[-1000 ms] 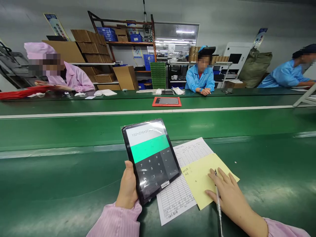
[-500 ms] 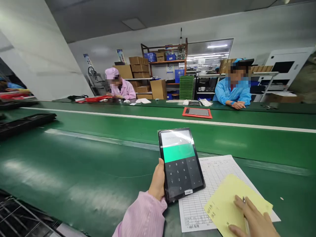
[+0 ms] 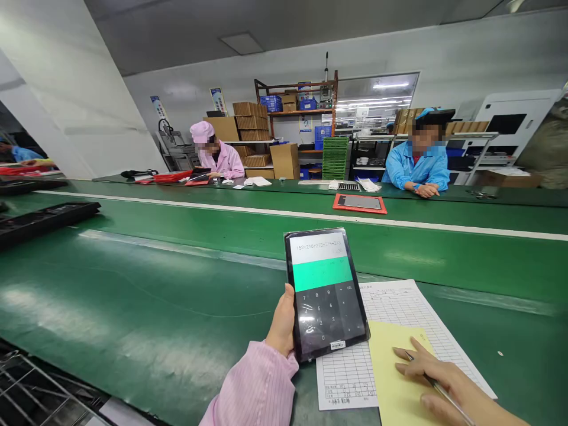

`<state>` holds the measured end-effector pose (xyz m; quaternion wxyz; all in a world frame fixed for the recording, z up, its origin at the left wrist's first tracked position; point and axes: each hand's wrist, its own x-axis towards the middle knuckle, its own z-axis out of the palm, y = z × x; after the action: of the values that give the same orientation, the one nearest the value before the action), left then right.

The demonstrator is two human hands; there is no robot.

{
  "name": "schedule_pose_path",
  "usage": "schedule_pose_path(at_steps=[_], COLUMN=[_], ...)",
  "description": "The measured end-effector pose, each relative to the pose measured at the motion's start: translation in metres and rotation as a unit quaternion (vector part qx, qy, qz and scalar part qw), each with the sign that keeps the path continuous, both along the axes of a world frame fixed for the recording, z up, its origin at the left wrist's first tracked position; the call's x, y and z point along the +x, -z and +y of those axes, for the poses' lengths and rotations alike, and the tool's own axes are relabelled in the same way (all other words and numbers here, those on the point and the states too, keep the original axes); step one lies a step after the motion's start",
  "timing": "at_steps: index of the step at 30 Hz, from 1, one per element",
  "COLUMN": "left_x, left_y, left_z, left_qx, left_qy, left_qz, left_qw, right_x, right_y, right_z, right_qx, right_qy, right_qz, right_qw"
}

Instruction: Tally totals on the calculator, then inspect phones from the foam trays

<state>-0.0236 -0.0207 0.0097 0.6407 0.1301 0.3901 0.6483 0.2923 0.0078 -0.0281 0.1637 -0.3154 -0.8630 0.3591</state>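
Observation:
My left hand (image 3: 283, 322) grips the left edge of a black tablet (image 3: 331, 313), tilted up, with a calculator and a row of summed numbers on its screen. Under the tablet's right side lies a printed form sheet (image 3: 344, 378) with a grid and handwriting. A pad or sheet of yellow paper (image 3: 390, 367) rests over the form. My right hand (image 3: 444, 373) lies across the yellow paper, a slim pen (image 3: 439, 387) held between its spread fingers. A small handwritten mark shows near the paper's top right corner.
A green conveyor belt (image 3: 222, 219) with a white line runs across, carrying a grey panel in a red frame (image 3: 359, 203). Opposite sit a co-worker in pink (image 3: 227, 161) and another in blue (image 3: 394, 168). Black trays (image 3: 48, 219) lie left; a wire rack (image 3: 39, 390) stands lower left.
The yellow paper has turned, and my right hand has shifted on it with the pen. Numbers on the tablet now read clearer. The red-framed panel appears slightly farther right. The pink-clad co-worker now holds a dark panel.

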Motion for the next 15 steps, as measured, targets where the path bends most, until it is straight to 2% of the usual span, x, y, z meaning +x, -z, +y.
schedule_pose_path(at_steps=[1, 3, 6, 8, 12, 15], left_x=[0.001, 0.003, 0.006, 0.007, 0.006, 0.006], left_y=[-0.002, -0.007, -0.009, -0.006, 0.001, 0.003], left_z=[-0.001, -0.002, -0.002, -0.001, 0.001, 0.002], left_qx=[0.002, 0.004, -0.012, -0.031, -0.044, -0.046], left_qy=[0.004, 0.006, -0.010, -0.014, -0.008, -0.024], left_qz=[-0.003, -0.005, 0.011, 0.031, 0.044, 0.059], left_qw=[1.000, 1.000, 1.000, 0.999, 0.998, 0.997], right_x=[-0.002, -0.008, -0.023, -0.036, -0.058, -0.066], right_y=[-0.004, -0.013, -0.028, -0.037, -0.044, -0.039], right_z=[0.002, 0.005, 0.007, 0.009, 0.012, 0.014], right_qx=[-0.027, -0.075, -0.106, -0.126, -0.183, -0.184], right_qy=[0.019, 0.105, 0.233, 0.286, 0.350, 0.353], right_qz=[0.020, 0.078, 0.143, 0.157, 0.203, 0.209], right_qw=[0.999, 0.989, 0.956, 0.937, 0.896, 0.893])
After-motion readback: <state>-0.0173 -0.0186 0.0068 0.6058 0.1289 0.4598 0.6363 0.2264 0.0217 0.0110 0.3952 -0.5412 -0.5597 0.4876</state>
